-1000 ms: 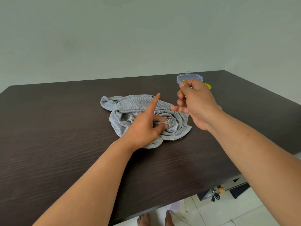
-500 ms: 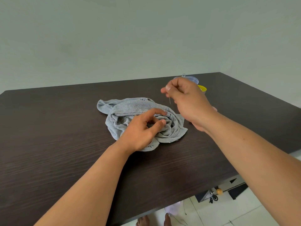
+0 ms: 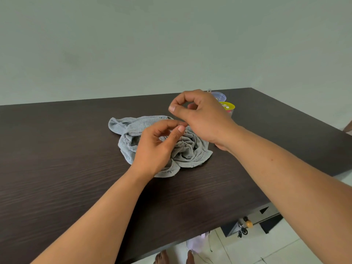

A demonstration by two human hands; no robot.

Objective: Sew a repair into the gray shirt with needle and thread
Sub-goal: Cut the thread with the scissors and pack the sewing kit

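The gray shirt (image 3: 131, 128) lies crumpled on the dark wooden table (image 3: 57, 168). My left hand (image 3: 158, 147) hovers over the shirt's middle with thumb and forefinger pinched together just above the folds. My right hand (image 3: 203, 115) is raised over the shirt's far right side, thumb and forefinger closed in a pinch that forms a ring. Its lower fingers touch my left fingertips. Needle and thread are too thin to make out in this frame.
A clear plastic box (image 3: 220, 96) and a yellow-lidded container (image 3: 228, 106) stand behind my right hand near the table's far edge. Below the near table edge are the tiled floor, bare feet (image 3: 162, 259) and a dark unit with a knob (image 3: 248, 223).
My left hand lifted off the shirt and pinched its fingertips up against my right hand. My right hand, seen holding the needle half a second ago, shifted left and slightly down.
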